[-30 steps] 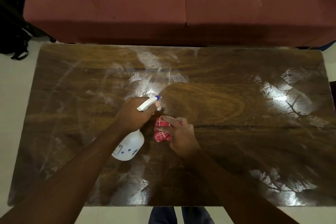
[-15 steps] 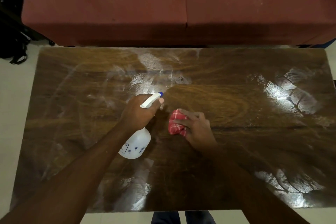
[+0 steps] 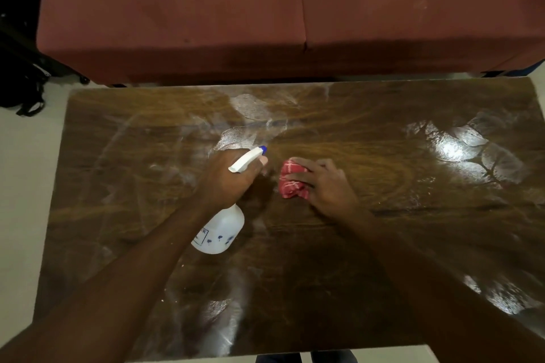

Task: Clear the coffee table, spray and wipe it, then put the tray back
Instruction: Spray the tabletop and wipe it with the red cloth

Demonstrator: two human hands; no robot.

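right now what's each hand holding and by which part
The left hand grips the bottle by its neck, under the spray head; the right hand holds the bunched cloth, fingers over its top.

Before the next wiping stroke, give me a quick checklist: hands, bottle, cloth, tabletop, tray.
1. Left hand grips spray bottle: ok, nozzle points away from the person.
2. Right hand holds red cloth on the coffee table: ok.
3. Spray on the surface: ok, wet streaks show.
4. Whole top wiped dry: not ok, film on the left and right areas.
5. Tray off the table: ok, none on it.
6. Where the tray waits: cannot tell, out of view.
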